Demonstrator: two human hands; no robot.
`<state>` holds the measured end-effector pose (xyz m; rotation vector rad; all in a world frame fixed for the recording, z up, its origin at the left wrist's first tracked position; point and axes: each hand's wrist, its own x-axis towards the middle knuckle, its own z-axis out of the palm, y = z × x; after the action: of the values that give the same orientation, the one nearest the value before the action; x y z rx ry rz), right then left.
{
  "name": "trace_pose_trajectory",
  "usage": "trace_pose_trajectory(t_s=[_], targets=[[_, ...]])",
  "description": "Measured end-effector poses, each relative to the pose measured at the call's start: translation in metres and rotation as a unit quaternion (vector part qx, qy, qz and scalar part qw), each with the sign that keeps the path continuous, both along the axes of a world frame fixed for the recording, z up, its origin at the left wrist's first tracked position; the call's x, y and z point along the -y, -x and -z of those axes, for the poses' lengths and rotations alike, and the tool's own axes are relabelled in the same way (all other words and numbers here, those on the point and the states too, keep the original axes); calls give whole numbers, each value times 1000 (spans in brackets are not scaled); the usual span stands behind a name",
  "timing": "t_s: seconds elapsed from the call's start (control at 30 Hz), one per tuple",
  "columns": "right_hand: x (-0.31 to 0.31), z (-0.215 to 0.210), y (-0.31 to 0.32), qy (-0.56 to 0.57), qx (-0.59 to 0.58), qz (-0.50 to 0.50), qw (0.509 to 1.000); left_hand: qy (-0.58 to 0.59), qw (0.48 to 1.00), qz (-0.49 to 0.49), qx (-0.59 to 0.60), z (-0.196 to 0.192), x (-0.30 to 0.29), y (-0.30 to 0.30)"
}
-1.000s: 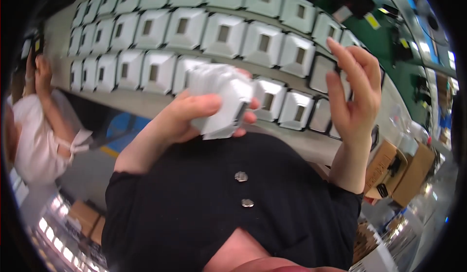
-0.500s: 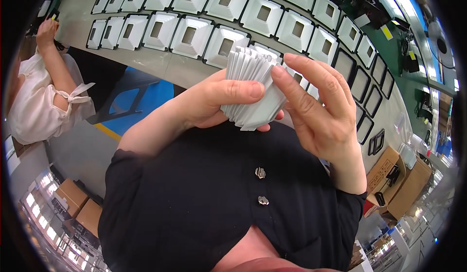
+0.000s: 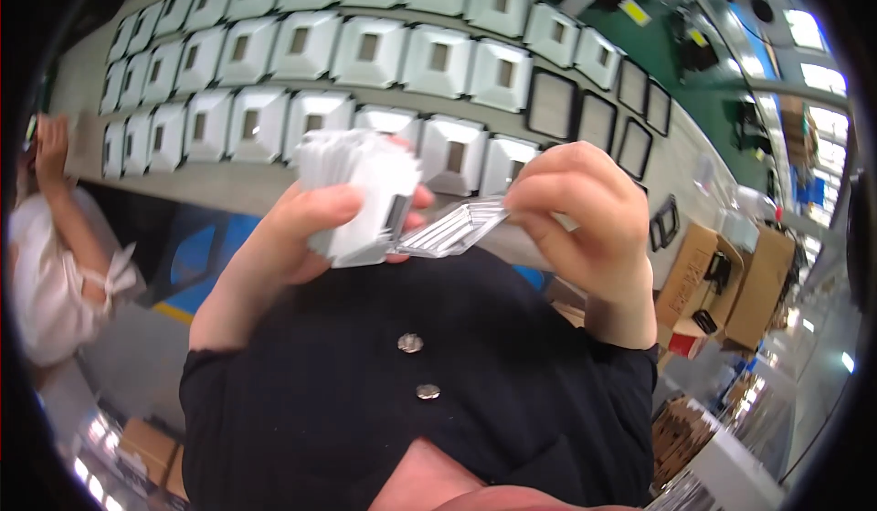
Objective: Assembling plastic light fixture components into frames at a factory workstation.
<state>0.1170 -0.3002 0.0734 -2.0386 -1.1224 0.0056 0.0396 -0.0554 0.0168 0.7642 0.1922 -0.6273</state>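
Note:
My left hand (image 3: 301, 228) is closed around a thick stack of thin white pieces (image 3: 370, 173), its thumb lying across the front. A single thin piece (image 3: 457, 230), whitish and shiny with dark lines along it, slants out to the right of the stack. My right hand (image 3: 585, 205) pinches the far end of this piece between thumb and fingers. Its other end is beside the stack's lower right edge; whether the two touch I cannot tell. Motion blurs the stack a little. Beyond my hands, white sloped covers (image 3: 365, 54) with rectangular windows lie in rows.
Under the covers is a long table (image 3: 247, 180). Toward its right end lie thin black frames (image 3: 530, 100) without covers. An open cardboard box (image 3: 766, 283) with black parts stands at the right. At the left edge, another person's hand (image 3: 53, 150) reaches to the table.
My right hand, earlier with its fingers at the stack, has drawn one piece off to the right. The stack and left hand have shifted left and slightly down in view.

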Motion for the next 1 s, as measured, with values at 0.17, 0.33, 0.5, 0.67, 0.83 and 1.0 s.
trace_pose_trajectory(t_s=[0.17, 0.33, 0.5, 0.67, 0.83, 1.0], targets=[[82, 34, -27, -165, -272, 332, 888, 19, 999, -4, -26, 5, -1, -7], [104, 67, -32, -178, -289, 385, 858, -17, 1000, -7, -22, 11, 4, -18], [85, 86, -38, -153, -295, 382, 863, -25, 999, -15, -29, 13, 5, -25], [79, 91, -38, -152, -311, 381, 857, -22, 999, -22, -31, 18, 2, -25], [74, 98, -39, -134, -299, 393, 859, -16, 999, -18, -36, 19, 0, -25], [72, 96, -38, -85, -272, 401, 871, -9, 999, -16, -31, 20, -1, -26]])
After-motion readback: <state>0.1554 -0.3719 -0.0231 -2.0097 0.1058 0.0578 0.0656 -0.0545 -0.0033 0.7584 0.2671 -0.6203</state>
